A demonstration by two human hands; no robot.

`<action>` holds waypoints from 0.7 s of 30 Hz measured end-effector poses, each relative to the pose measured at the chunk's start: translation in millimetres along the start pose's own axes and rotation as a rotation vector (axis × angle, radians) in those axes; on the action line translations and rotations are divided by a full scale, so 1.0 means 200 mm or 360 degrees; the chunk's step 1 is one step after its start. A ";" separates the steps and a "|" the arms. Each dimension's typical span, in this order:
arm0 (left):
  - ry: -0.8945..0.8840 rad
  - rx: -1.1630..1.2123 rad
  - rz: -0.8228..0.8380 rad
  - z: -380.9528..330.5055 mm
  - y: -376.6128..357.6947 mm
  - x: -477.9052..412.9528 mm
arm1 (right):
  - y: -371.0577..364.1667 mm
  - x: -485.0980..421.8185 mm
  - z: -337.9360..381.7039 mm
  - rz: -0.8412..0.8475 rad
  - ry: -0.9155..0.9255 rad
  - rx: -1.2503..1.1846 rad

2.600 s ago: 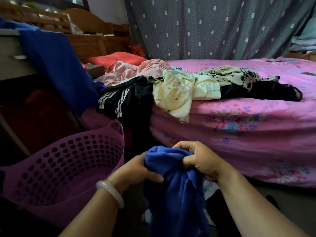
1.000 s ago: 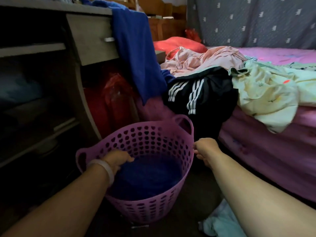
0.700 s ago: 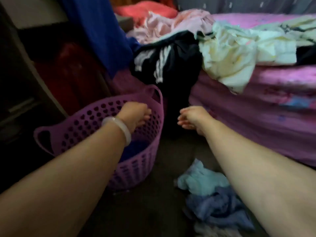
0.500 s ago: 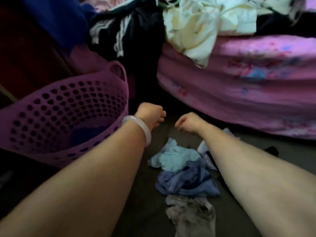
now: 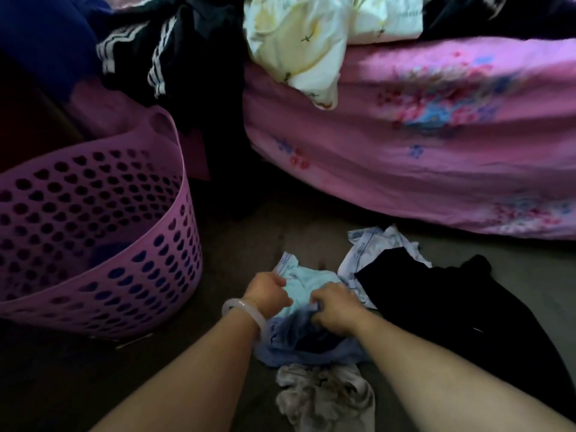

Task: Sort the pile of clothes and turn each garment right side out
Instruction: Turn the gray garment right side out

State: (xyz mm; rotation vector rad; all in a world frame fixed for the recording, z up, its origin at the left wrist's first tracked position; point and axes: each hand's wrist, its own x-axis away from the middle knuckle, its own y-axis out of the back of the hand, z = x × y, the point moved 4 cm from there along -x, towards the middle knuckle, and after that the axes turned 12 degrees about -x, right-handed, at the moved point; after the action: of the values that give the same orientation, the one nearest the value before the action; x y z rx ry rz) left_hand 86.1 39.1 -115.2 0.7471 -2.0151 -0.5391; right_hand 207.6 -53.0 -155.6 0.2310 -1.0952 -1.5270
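Note:
A small pile of clothes lies on the dark floor in front of me. On top is a light blue garment (image 5: 307,283), over a darker blue one (image 5: 299,347) and a grey one (image 5: 324,397). My left hand (image 5: 268,291), with a white bangle at the wrist, is closed on the light blue garment's left side. Its right side is gripped by my right hand (image 5: 333,305), at the seam with the darker blue cloth. A white garment (image 5: 377,244) and a black one (image 5: 442,294) lie to the right.
A purple perforated laundry basket (image 5: 124,238) stands on the left, blue cloth inside. The bed with a pink floral sheet (image 5: 420,135) runs across the back, with a black striped garment (image 5: 162,48) and a pale yellow one (image 5: 299,42) hanging over its edge.
The blue garment went into the basket and both hands left it. My view tipped down, and both hands came down onto the floor pile and closed on the light blue garment.

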 end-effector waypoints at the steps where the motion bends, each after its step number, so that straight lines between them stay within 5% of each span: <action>1: -0.0055 -0.0080 0.0094 0.00 0.00 0.02 | 0.06 0.00 0.04 0.0021 0.0044 -0.0297; 4: -0.0226 -0.0019 0.0279 -0.04 0.02 0.10 | 0.25 0.03 0.18 0.0031 0.0145 -0.1080; 10: -0.0631 0.0605 0.0006 -0.23 0.28 0.21 | 0.54 0.10 0.31 -0.0242 0.0352 -0.1896; 12: -0.0783 0.0836 -0.0016 -0.31 0.37 0.27 | 0.65 0.16 0.36 -0.0266 0.0491 -0.1900; 16: -0.1050 0.0723 -0.0118 -0.42 0.56 0.40 | 0.80 0.29 0.47 -0.0288 0.0670 -0.1350; 21: -0.1184 0.0549 -0.0365 -0.47 0.68 0.49 | 0.96 0.39 0.55 -0.0819 0.0855 -0.1379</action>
State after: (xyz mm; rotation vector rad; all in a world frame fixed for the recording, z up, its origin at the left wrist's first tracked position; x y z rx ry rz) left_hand 85.3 61.6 76.3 1.1085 -2.7762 -0.6763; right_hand 239.3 -41.0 76.9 0.3019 0.1116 -2.0874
